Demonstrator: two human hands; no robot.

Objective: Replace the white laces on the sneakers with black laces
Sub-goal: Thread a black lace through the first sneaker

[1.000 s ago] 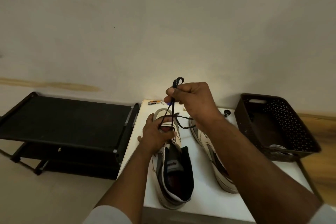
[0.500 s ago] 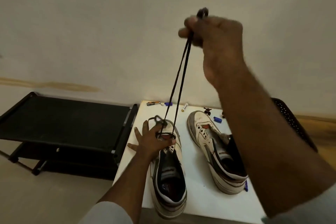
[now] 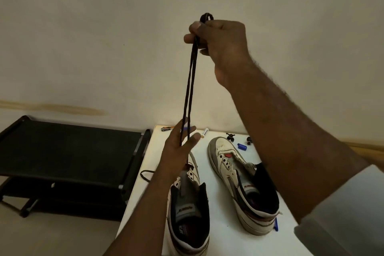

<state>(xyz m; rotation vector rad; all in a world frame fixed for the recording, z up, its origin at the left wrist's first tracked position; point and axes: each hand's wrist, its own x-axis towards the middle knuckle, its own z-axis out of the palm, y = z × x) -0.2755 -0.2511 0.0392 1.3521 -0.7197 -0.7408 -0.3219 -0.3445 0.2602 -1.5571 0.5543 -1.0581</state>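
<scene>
Two white sneakers stand on a white table, toes pointing away from me. High above them my right hand pinches both ends of a black lace, which hangs taut in two strands down to the left sneaker. My left hand is lifted above that shoe's front with straight fingers, and the strands pass between them. The lace's lower part and the shoe's toe are hidden behind this hand. A loop of black lace lies left of the shoe. The right sneaker has bare eyelets.
A low black shoe rack stands left of the table. Small items lie along the table's far edge: a battery, a blue cap, small black pieces. A pale wall rises close behind.
My left hand has come off the left sneaker and risen, fingers straight round the strands. My right hand, raised from low over the shoes, has dropped slightly since half a second ago.
</scene>
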